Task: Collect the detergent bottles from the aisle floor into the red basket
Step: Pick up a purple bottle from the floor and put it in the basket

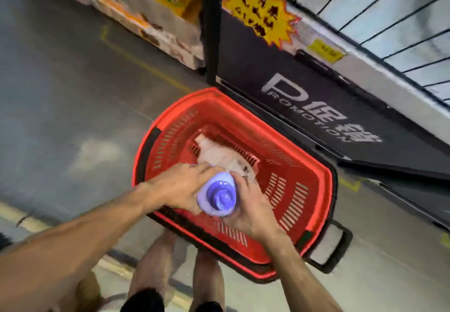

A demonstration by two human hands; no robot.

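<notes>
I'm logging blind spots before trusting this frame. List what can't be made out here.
Head view only.
Purple bottle: body and label hidden, seen cap-first; left hand and right hand wrap its sides.
Pale bottle in the red basket: label smeared by motion blur, near end behind the hands.
Yellow price tag: text blurred.

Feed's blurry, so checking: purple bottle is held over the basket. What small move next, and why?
Probably lower the purple bottle into the red basket, beside the pale bottle lying inside; left hand and right hand hold it above the near rim.
</notes>
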